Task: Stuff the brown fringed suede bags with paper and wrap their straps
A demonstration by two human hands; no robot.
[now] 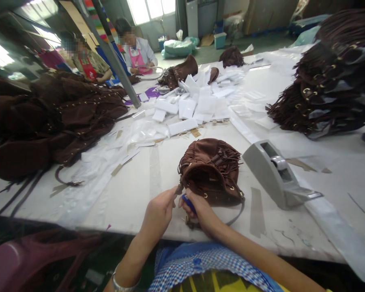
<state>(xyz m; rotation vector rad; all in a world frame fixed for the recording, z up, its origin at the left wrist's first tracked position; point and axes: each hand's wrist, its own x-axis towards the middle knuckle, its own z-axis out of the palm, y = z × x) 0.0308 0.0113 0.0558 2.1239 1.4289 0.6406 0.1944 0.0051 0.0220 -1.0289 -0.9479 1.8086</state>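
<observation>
The white work table (pixel 140 190) spreads out on all sides of the grip, with heaps of brown bags far out to its left (pixel 48 121) and right (pixel 331 81) and a scatter of white packets (pixel 197 105) well beyond it. A grey tape dispenser (pixel 276 172) stands near, to the right. The fringed bag (pixel 213 170) lies on the table just beyond the fingers, mouth turned toward the person, its strap (pixel 237 215) curling out under the right wrist. The left hand (pixel 158 211) has its fingertips pressed together on the near rim of the bag, at what looks like a small metal fitting. The right hand (pixel 200 211) is closed around a blue tool (pixel 188 202), whose tip points at that same spot, touching or nearly so. It seems wise to hold the rim taut, work the tip only on the pinched part, and spare the fringe and the fingertips.
</observation>
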